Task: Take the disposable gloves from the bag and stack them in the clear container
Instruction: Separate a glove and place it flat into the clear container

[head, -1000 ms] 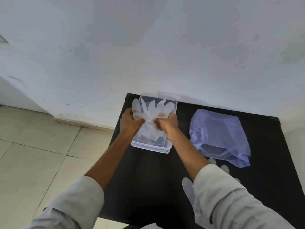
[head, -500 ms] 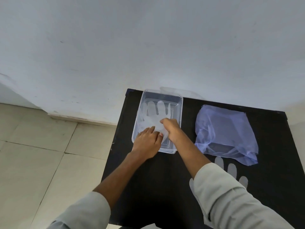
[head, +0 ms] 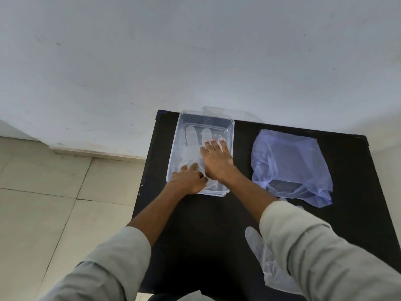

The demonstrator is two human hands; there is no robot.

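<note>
On the left side of the black table (head: 195, 224), a glove (head: 191, 148) is pressed flat inside the clear container (head: 230, 135), likely so it stacks neatly. It is pinned by the curled left hand (head: 188, 179) and the flat, open right hand (head: 217, 161). Farther right, the bag (head: 290, 166) is left lying, and another glove (head: 267, 263) is waiting nearby.

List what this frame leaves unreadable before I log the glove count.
Head view only:
- Gloves in the clear container: count unclear, translucent layers under the left hand and right hand.
- Loose glove on the table: mostly covered by the right sleeve.
- Bag: contents unclear through the crumpled film.
</note>
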